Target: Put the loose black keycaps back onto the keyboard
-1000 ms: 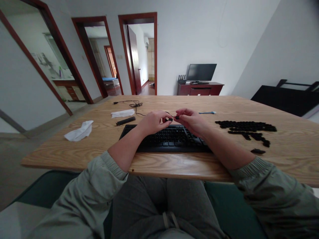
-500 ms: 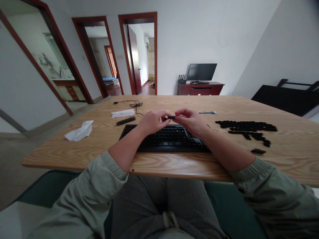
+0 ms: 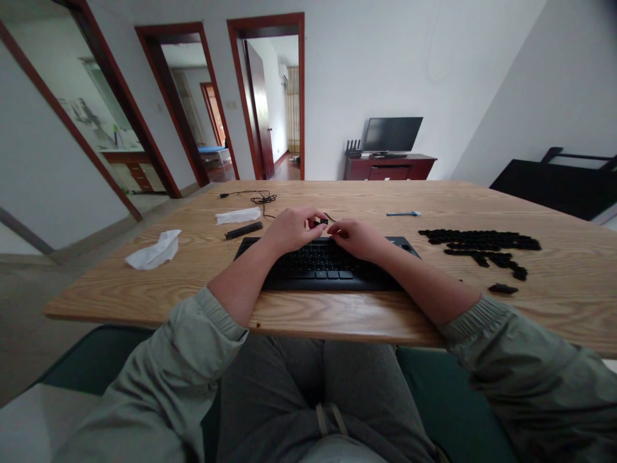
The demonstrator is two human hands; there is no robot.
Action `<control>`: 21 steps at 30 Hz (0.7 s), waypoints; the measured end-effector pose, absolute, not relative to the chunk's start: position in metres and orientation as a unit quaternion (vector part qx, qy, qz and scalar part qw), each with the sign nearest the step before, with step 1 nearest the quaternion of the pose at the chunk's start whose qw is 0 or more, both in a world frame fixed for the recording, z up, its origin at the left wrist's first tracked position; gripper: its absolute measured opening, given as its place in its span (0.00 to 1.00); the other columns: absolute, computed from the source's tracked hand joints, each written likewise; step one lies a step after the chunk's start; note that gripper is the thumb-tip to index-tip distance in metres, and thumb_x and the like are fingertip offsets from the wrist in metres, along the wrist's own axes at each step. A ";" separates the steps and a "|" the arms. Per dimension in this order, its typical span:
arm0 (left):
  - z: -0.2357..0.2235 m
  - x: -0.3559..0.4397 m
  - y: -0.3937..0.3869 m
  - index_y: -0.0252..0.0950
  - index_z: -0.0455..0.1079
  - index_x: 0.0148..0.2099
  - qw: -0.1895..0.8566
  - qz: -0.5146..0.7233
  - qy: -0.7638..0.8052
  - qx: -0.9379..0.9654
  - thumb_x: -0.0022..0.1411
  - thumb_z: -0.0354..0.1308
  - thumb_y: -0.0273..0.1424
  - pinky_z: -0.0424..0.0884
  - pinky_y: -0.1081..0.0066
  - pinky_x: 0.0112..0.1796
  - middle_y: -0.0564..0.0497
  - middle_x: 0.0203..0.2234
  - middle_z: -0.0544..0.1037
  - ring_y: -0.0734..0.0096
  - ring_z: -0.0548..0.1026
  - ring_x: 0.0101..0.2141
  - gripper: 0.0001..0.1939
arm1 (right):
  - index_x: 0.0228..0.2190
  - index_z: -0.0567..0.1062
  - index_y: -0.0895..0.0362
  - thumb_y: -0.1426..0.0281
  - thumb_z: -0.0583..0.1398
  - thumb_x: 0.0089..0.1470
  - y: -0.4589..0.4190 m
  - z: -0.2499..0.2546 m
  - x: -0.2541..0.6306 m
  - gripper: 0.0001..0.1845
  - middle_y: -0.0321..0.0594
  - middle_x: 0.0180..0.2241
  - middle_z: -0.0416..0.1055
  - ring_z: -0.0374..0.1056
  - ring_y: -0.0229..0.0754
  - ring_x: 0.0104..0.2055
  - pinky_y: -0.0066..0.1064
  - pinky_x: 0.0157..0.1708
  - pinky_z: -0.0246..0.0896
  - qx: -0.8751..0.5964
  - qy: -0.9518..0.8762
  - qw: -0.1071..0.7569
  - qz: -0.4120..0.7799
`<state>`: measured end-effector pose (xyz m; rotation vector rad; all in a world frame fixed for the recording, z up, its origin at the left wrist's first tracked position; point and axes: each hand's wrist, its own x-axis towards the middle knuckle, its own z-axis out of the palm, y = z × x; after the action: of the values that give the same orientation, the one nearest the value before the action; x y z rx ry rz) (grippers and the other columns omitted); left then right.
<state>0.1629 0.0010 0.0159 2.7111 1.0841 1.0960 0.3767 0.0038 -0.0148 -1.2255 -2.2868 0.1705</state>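
Observation:
A black keyboard [image 3: 332, 283] lies in front of me at the table's near edge, with dark keys in its bottom row. Above its left half, my left hand [image 3: 296, 226] pinches a small black keycap [image 3: 322, 222] between thumb and fingers. My right hand [image 3: 357, 239] rests low over the keyboard's upper middle, its fingertips drawn together near the far edge. Whether anything sits between those fingertips is hidden. Rows of black keycaps [image 3: 477, 240] lie to the right, and one longer dark piece [image 3: 502, 289] lies nearer to me.
On the wooden table [image 3: 120, 296], white tissues [image 3: 155, 251] and a dark bar-shaped piece [image 3: 243, 231] lie to the left. A coiled black cable [image 3: 263, 199] is behind them. A thin blue tool [image 3: 403, 213] lies at the back right.
My right hand has come away from the left and moved down onto the keyboard's upper part. My left hand stays raised with the small black keycap.

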 end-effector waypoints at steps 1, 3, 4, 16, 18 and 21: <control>0.016 0.162 0.001 0.36 0.79 0.46 0.015 0.351 0.350 0.868 0.61 0.59 0.33 0.66 0.72 0.32 0.51 0.30 0.81 0.71 0.75 0.28 0.13 | 0.41 0.81 0.58 0.75 0.57 0.56 0.003 -0.013 0.378 0.14 0.47 0.39 0.80 0.74 0.46 0.39 0.36 0.42 0.65 -0.456 -0.850 0.257 0.057; 0.017 0.160 0.001 0.37 0.79 0.46 0.020 0.351 0.353 0.867 0.61 0.59 0.34 0.66 0.72 0.32 0.51 0.29 0.80 0.72 0.74 0.28 0.13 | 0.41 0.81 0.56 0.74 0.58 0.56 0.002 -0.011 0.383 0.14 0.45 0.39 0.80 0.74 0.47 0.39 0.37 0.42 0.65 -0.458 -0.856 0.234 0.053; 0.017 0.159 0.002 0.37 0.79 0.46 0.021 0.351 0.356 0.866 0.61 0.59 0.34 0.66 0.72 0.31 0.51 0.28 0.80 0.72 0.74 0.27 0.13 | 0.41 0.82 0.55 0.74 0.58 0.56 0.002 -0.010 0.386 0.14 0.44 0.39 0.81 0.74 0.47 0.39 0.37 0.43 0.65 -0.457 -0.859 0.224 0.055; 0.021 0.144 0.003 0.35 0.79 0.46 0.030 0.363 0.382 0.849 0.61 0.60 0.36 0.65 0.72 0.30 0.51 0.28 0.79 0.72 0.72 0.27 0.15 | 0.39 0.83 0.51 0.72 0.60 0.55 0.001 -0.011 0.399 0.14 0.41 0.40 0.81 0.75 0.49 0.40 0.39 0.46 0.66 -0.470 -0.852 0.213 0.087; 0.021 0.144 0.003 0.35 0.79 0.46 0.032 0.365 0.382 0.848 0.61 0.60 0.36 0.65 0.72 0.30 0.51 0.28 0.79 0.72 0.72 0.27 0.14 | 0.39 0.83 0.52 0.71 0.59 0.55 0.000 -0.010 0.399 0.14 0.42 0.40 0.81 0.75 0.49 0.40 0.39 0.45 0.66 -0.475 -0.853 0.204 0.075; 0.022 0.144 0.001 0.35 0.79 0.46 0.032 0.368 0.382 0.847 0.61 0.60 0.36 0.65 0.72 0.30 0.51 0.27 0.78 0.72 0.72 0.27 0.14 | 0.40 0.83 0.52 0.71 0.60 0.55 -0.002 -0.008 0.397 0.13 0.42 0.39 0.81 0.75 0.49 0.39 0.40 0.44 0.66 -0.476 -0.853 0.203 0.068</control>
<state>0.1440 0.0013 0.0222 2.6090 1.1746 1.1319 0.3974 -0.0022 -0.0082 -1.3296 -2.3810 0.1894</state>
